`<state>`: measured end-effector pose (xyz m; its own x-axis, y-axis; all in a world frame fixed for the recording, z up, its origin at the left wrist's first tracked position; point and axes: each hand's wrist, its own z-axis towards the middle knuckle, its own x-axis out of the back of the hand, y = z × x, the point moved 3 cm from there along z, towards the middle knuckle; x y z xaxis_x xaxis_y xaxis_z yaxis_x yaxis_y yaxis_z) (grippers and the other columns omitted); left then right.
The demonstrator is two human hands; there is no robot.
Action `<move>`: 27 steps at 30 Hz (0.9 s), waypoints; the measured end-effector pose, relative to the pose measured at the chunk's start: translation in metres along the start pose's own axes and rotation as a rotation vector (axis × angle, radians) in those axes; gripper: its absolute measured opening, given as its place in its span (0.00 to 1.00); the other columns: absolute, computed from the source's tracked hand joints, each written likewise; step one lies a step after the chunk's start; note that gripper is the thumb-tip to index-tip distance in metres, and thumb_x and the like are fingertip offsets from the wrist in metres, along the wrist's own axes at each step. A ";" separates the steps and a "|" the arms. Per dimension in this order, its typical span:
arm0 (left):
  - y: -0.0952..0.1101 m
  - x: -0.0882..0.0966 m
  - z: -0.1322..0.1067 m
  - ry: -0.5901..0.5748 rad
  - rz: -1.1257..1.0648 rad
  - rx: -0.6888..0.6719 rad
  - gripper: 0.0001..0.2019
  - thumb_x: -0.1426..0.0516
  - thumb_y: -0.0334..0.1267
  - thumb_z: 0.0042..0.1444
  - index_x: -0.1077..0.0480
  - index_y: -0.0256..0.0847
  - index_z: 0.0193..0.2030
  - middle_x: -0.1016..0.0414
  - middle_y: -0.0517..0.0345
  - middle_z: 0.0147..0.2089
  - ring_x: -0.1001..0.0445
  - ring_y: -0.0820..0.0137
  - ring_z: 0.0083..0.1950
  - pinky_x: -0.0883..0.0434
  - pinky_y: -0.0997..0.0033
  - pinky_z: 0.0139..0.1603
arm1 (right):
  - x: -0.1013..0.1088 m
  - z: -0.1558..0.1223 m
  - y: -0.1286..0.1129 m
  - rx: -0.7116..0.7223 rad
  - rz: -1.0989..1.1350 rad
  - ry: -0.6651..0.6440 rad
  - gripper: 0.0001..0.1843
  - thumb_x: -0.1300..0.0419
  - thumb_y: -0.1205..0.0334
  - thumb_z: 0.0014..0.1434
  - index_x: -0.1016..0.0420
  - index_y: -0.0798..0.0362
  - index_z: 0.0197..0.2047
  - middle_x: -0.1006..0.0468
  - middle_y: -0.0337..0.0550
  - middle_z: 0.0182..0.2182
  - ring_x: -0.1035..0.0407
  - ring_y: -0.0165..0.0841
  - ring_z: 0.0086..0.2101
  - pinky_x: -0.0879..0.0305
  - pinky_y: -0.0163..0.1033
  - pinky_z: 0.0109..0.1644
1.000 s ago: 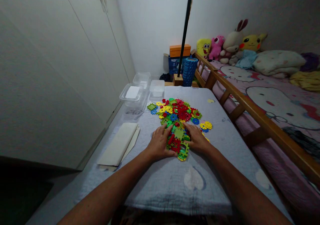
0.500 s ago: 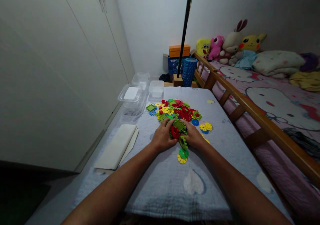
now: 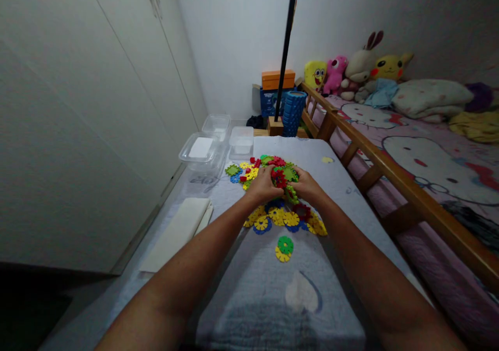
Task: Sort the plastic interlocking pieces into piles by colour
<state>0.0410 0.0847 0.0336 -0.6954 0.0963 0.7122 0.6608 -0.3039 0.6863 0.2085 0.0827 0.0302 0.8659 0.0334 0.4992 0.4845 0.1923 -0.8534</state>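
Clamping a bristly red-green clump [image 3: 284, 177], left hand [image 3: 265, 185] and right hand [image 3: 309, 186] fingers [image 3: 270, 172] curl tight.

L hand [image 3: 263, 187] & R hand [image 3: 311, 186] bare, w/ short round fingers. L arm [image 3: 202, 257] & R arm [image 3: 362, 268] bare too, all the way up to the bottom edge. Too dark to tell small marks.
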 end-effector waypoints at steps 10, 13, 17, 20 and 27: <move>-0.001 0.009 0.037 -0.124 0.176 0.069 0.54 0.30 0.58 0.41 0.45 0.40 0.72 0.42 0.33 0.70 0.33 0.45 0.68 0.32 0.53 0.65 | 0.028 0.016 0.011 -0.154 -0.153 0.049 0.19 0.39 0.61 0.50 0.20 0.56 0.46 0.19 0.41 0.34 0.29 0.34 0.32 0.34 0.37 0.38; -0.010 0.014 0.039 -0.101 0.204 0.051 0.52 0.32 0.63 0.43 0.42 0.39 0.70 0.39 0.35 0.69 0.32 0.46 0.67 0.32 0.55 0.64 | 0.032 0.018 0.017 -0.140 -0.229 0.034 0.18 0.40 0.60 0.53 0.19 0.55 0.46 0.18 0.44 0.37 0.28 0.34 0.33 0.33 0.37 0.40; -0.031 0.030 0.042 -0.015 0.249 0.028 0.36 0.44 0.65 0.58 0.30 0.37 0.61 0.32 0.40 0.62 0.28 0.53 0.62 0.33 0.58 0.64 | 0.039 0.031 0.029 -0.145 -0.366 0.108 0.17 0.40 0.57 0.57 0.18 0.54 0.47 0.17 0.47 0.43 0.25 0.37 0.39 0.31 0.39 0.47; -0.053 0.042 0.046 0.043 0.348 0.081 0.31 0.52 0.63 0.65 0.26 0.39 0.58 0.29 0.41 0.61 0.30 0.50 0.64 0.34 0.52 0.64 | 0.042 0.047 0.040 -0.172 -0.503 0.165 0.20 0.40 0.53 0.59 0.18 0.54 0.50 0.21 0.53 0.52 0.27 0.43 0.52 0.33 0.44 0.57; -0.091 0.032 0.048 -0.062 0.377 0.217 0.31 0.53 0.63 0.64 0.34 0.51 0.67 0.32 0.48 0.69 0.36 0.48 0.69 0.42 0.43 0.68 | 0.016 0.065 0.055 -0.185 -0.497 -0.056 0.31 0.43 0.46 0.64 0.28 0.55 0.63 0.26 0.55 0.62 0.32 0.44 0.59 0.37 0.44 0.62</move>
<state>-0.0276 0.1607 0.0007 -0.3802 0.0754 0.9218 0.9139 -0.1227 0.3869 0.2411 0.1571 0.0016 0.5210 0.0360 0.8528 0.8527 0.0225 -0.5219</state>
